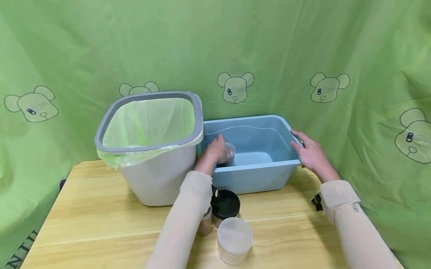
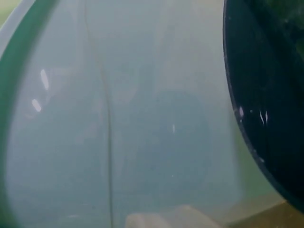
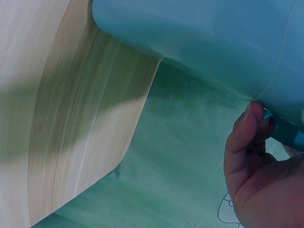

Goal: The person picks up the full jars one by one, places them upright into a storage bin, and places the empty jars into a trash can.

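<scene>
My left hand [image 1: 216, 149] reaches over the front rim into the left end of a blue plastic tub [image 1: 252, 178]. It holds a small clear plastic jar [image 1: 231, 154] there, whose far side is partly covered by the fingers. At the tub's right end my right hand [image 1: 310, 151] grips the rim; up close in the right wrist view, the fingers [image 3: 244, 130] curl at the rim's edge. Only a blurred bit of the left hand [image 2: 166, 221] shows at the bottom of the left wrist view.
A white bin [image 1: 153, 179] with a grey rim and green liner stands left of the tub. In front of the tub are a black-lidded jar [image 1: 227, 205], a frosted-lidded clear jar [image 1: 235, 238] and a brownish container [image 1: 206, 224], partly behind my left sleeve. Green curtain [image 1: 176, 47] surrounds the wooden table [image 1: 93, 246].
</scene>
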